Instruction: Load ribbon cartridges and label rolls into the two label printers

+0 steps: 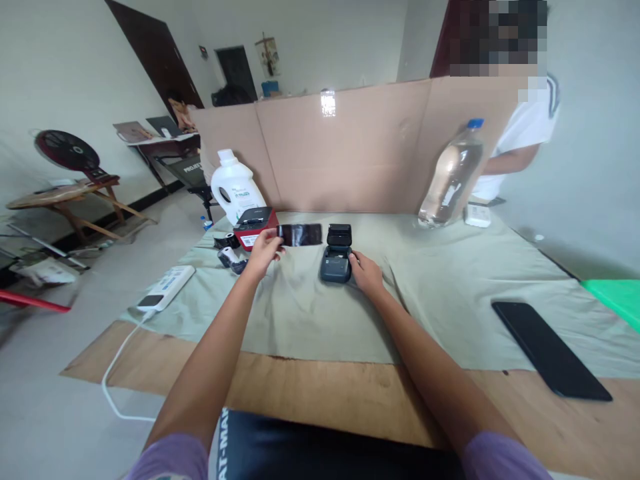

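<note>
Dark strip in my left fingers, lidded device under my right

Left hand [265, 252]: fingers pinched on one end of a glossy dark strip [300, 235], which extends rightward above the cloth [300, 320], its far end near the device but apart from it. Right hand [367, 270]: fingers against the right side of a small dark device [335, 267], lid [339, 235] raised at the back; how far they close around it, I cannot tell. Device sits on the cloth, about mid-table, in front of a cardboard panel [345, 153].

Just behind my left hand: a red-and-black box [257, 223], with a white jug [237, 187] behind it. Left of the box, black-and-white bundles [230, 259], too small to make out. Nearer me on the left, a white power strip [167, 288], cable trailing off the table edge.

Right side: clear bottle, blue cap [453, 177], leaning by the panel; a black slab [550, 350] flat, nearer me. Beyond the panel, a person in a white top [530, 130].
</note>
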### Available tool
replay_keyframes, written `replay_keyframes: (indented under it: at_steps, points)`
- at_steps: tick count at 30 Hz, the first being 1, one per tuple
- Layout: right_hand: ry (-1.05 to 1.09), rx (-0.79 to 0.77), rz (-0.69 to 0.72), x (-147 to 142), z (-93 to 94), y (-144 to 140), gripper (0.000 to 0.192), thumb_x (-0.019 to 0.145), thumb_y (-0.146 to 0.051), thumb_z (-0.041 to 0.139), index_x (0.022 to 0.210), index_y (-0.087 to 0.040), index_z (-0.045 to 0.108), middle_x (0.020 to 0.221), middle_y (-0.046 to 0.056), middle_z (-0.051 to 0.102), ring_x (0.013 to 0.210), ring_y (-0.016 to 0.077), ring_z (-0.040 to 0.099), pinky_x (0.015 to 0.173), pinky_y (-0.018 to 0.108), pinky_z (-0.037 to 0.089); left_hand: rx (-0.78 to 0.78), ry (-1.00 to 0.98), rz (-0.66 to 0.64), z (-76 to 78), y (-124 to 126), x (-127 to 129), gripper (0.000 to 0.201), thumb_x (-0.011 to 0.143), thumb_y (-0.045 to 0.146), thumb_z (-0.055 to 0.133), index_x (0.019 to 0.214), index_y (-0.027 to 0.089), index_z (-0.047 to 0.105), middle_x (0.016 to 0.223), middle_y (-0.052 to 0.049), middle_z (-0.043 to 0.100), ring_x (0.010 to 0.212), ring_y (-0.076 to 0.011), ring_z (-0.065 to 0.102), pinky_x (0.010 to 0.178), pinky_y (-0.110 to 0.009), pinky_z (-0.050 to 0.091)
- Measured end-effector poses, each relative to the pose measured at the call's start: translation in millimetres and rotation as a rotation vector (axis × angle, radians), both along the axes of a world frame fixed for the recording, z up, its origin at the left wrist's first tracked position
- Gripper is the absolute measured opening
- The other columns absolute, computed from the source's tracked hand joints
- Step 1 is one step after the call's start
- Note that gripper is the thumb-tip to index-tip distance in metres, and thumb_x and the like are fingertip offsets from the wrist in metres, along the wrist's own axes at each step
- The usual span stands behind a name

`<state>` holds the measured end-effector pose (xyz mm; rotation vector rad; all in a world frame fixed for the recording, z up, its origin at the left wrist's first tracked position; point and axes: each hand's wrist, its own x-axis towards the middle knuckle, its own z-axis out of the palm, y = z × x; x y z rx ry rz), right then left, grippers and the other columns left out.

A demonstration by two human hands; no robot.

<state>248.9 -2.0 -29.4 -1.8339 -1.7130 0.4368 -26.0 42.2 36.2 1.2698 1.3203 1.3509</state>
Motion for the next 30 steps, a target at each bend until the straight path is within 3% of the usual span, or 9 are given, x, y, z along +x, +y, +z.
replay_keyframes:
  at_steps: [4,8,14,18,24,26,30]
  points:
    - [0.001,0.000,0.004,0.7,-0.9,0.7,0.051,0.104,-0.045,0.028,0.139,-0.024,0.059,0.129,0.010,0.070,0.118,0.0277,0.065,0.096,0.037,0.048,-0.089,-0.358,0.031,-4.0,-15.5,-32.0,0.021,0.074,0.033,0.062,0.084,0.019,0.049,0.070,0.002,0.059,0.046,-0.0079,0.049,0.038,-0.018,0.023]
    - [-0.005,-0.006,-0.001,1.1,-2.0,2.2,0.051,0.104,-0.045,0.028,0.139,-0.024,0.059,0.128,0.010,0.070,0.118,0.0271,0.065,0.096,0.037,0.047,-0.051,-0.407,0.087,-5.8,-20.0,-54.7,0.035,0.068,0.037,0.077,0.083,0.020,0.050,0.070,0.003,0.058,0.049,-0.0062,0.050,0.039,-0.016,0.022]
    - [-0.006,0.008,-0.001,1.4,-2.8,2.4,0.050,0.104,-0.044,0.029,0.139,-0.023,0.059,0.129,0.010,0.070,0.119,0.0274,0.064,0.096,0.037,0.047,0.064,-0.114,0.240,-17.3,-3.0,-78.6,0.040,0.061,0.042,0.080,0.088,0.019,0.062,0.083,-0.001,0.067,0.073,-0.0138,0.063,0.059,-0.021,0.045]
    - [-0.007,0.003,0.000,1.4,-2.1,2.1,0.051,0.104,-0.044,0.028,0.139,-0.023,0.059,0.130,0.010,0.070,0.119,0.0274,0.064,0.096,0.037,0.047,0.184,0.254,0.282,-22.5,14.7,-95.6,0.038,0.064,0.044,0.077,0.089,0.016,0.069,0.077,-0.001,0.065,0.073,-0.0156,0.057,0.065,-0.024,0.043]
    - [0.001,-0.010,-0.014,1.5,-1.6,2.7,0.050,0.104,-0.045,0.029,0.137,-0.024,0.061,0.129,0.010,0.070,0.119,0.0274,0.064,0.096,0.037,0.048,0.086,0.796,0.261,-16.4,38.9,-115.1,0.032,0.062,0.036,0.078,0.089,0.019,0.072,0.072,-0.001,0.067,0.073,-0.0208,0.061,0.068,-0.028,0.042]
    - [0.005,-0.008,-0.015,1.6,-1.8,2.7,0.050,0.104,-0.045,0.029,0.138,-0.024,0.060,0.129,0.009,0.070,0.118,0.0271,0.065,0.096,0.037,0.048,0.022,0.840,0.217,-14.3,47.1,-116.5,0.032,0.056,0.028,0.081,0.086,0.021,0.073,0.071,-0.001,0.067,0.074,-0.0223,0.062,0.069,-0.028,0.043]
    - [0.010,0.001,-0.009,2.0,-2.8,2.7,0.049,0.104,-0.044,0.030,0.137,-0.024,0.061,0.127,0.010,0.071,0.117,0.0277,0.065,0.094,0.037,0.048,-0.072,0.693,0.115,-15.7,60.5,-113.4,0.031,0.040,0.011,0.083,0.067,0.022,0.072,0.060,-0.001,0.064,0.070,-0.0235,0.062,0.066,-0.027,0.043]
